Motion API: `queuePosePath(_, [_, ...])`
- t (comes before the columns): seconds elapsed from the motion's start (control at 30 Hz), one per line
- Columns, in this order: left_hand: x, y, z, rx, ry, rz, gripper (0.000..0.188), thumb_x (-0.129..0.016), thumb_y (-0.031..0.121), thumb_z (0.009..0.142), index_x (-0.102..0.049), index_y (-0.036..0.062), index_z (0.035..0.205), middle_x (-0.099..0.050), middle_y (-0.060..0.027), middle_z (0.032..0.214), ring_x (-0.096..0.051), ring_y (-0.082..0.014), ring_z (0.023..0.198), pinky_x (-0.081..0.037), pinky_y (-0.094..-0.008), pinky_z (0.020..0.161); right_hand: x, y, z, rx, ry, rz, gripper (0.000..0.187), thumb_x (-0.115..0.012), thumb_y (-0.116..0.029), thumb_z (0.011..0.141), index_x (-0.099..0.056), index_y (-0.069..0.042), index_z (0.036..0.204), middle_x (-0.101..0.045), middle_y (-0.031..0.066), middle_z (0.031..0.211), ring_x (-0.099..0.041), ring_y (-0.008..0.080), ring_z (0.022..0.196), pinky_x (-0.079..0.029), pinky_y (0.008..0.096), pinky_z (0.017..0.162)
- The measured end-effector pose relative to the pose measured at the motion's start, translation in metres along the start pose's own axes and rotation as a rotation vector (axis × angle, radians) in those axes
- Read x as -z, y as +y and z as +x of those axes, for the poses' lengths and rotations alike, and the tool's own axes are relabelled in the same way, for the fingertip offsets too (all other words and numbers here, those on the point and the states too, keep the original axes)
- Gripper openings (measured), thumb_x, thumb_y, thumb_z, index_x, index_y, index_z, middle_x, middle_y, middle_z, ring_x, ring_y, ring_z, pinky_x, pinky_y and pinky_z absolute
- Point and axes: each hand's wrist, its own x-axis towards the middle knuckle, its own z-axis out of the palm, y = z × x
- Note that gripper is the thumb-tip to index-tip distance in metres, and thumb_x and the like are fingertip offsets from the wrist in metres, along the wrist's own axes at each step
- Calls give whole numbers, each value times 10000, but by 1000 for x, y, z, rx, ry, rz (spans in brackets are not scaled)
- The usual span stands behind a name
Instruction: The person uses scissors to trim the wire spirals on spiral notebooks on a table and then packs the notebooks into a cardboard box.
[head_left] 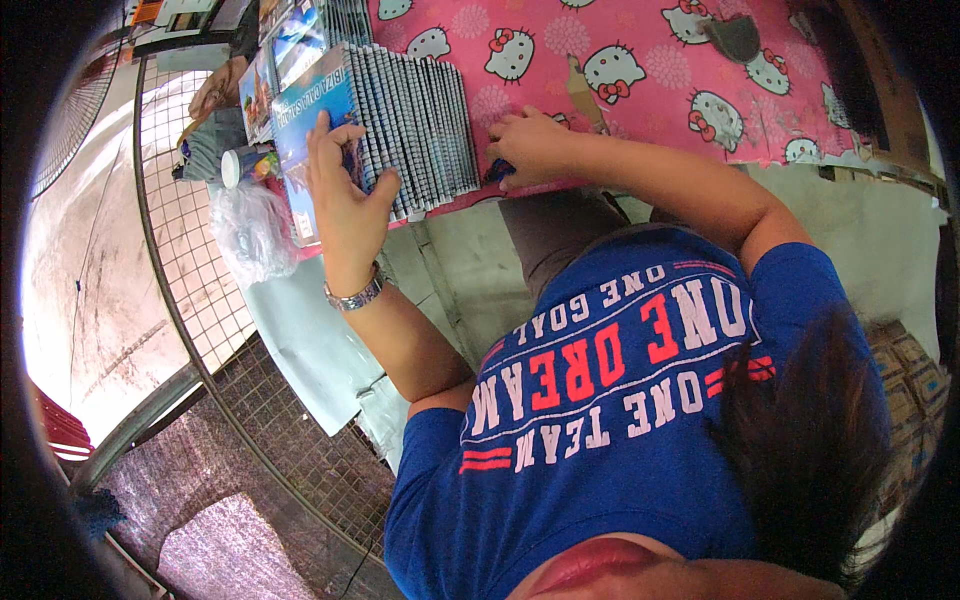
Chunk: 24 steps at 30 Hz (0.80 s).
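Note:
A tightly packed row of spiral-bound notebooks (425,130) stands along the near edge of the table, wire bindings facing up. Its leftmost notebook shows a blue picture cover (325,95). My left hand (345,195), with a metal watch (355,292) at the wrist, lies against that cover; its fingers are stretched and the thumb is apart. Just beyond the row's right end, my right hand (535,150) rests low over the table with its fingers curled. A small dark thing shows beneath those fingers, too hidden to name.
A pink cat-patterned cloth (640,120) covers the table. More spiral notebooks (345,22) stand behind the row. At its left are a white-lidded jar (232,168) and a clear plastic bag (250,235). A wire mesh rack (195,120) borders the left side. A tan pointed piece (582,92) lies beyond my right hand.

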Motion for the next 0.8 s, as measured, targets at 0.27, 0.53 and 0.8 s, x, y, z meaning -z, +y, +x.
queuePosePath(0.27, [-3,-10,-2,-13,24,-76,518,-706,54,649,-536,92,1137,-410,-242,1414,-346,-409,1342,-264,-464,1100,-1,-16,14,-98,-135,27,415,-691,-398,750,-703,-97,1036,-658,131,1032,-608,347,1013,-431,497,931])
queuePosePath(0.53, [52,-77,-31,233,820,-1096,246,-549,129,889,-574,-12,1090,-563,-183,1267,-530,-264,1175,-415,-407,1019,16,-1,-4,-117,-53,-88,443,-690,-375,764,-650,-91,1103,-606,114,1111,-549,331,1096,-432,468,931])
queuePosePath(0.8, [-89,-214,-72,789,417,-1586,405,-516,450,930,-567,117,1156,-610,-67,1135,-577,-241,1055,-481,-437,911,-19,0,35,-164,454,830,509,-590,-305,902,-502,58,1247,-531,229,1273,-481,350,1216,-384,396,1010])
